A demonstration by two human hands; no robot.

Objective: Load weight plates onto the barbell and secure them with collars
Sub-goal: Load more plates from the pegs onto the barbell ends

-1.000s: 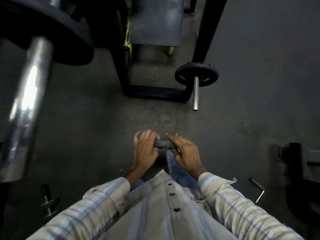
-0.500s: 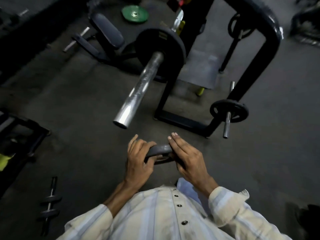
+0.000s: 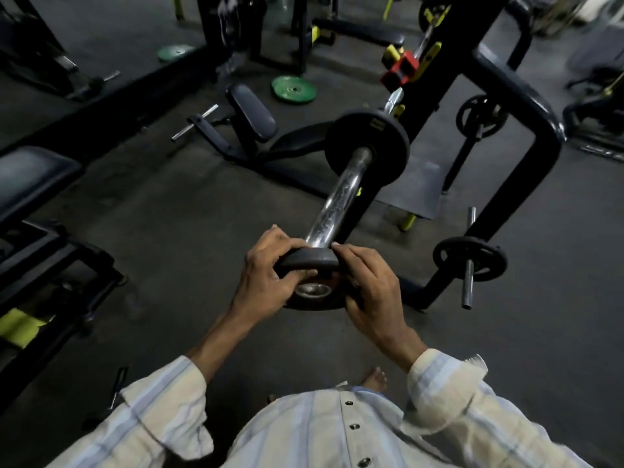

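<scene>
Two hands grip one small black weight plate [image 3: 309, 260] from either side, right at the near end of the barbell [image 3: 341, 195]. The left hand [image 3: 266, 282] curls its fingers over the plate's top rim with the thumb pressed on the near face; the right hand [image 3: 371, 292] wraps the opposite edge, fingers stretched along the rim. Below the thumbs shows the plate's metal-lined centre hole [image 3: 312, 290]. The bar's chrome tip meets the plate's far side; whether it has entered the hole cannot be told. Further up the bar, a larger black plate [image 3: 368, 146] already sits on the sleeve, close to the black rack [image 3: 520, 157] that carries the bar. On the rack's lower right peg hangs another small black plate [image 3: 471, 260], and a spoked one [image 3: 481, 113] hangs higher up. A green plate [image 3: 293, 89] lies flat on the dark floor [image 3: 169, 231] towards the far edge, beside a padded bench [image 3: 251, 114]. Striped shirt sleeves [image 3: 472, 410] fill the near edge.
</scene>
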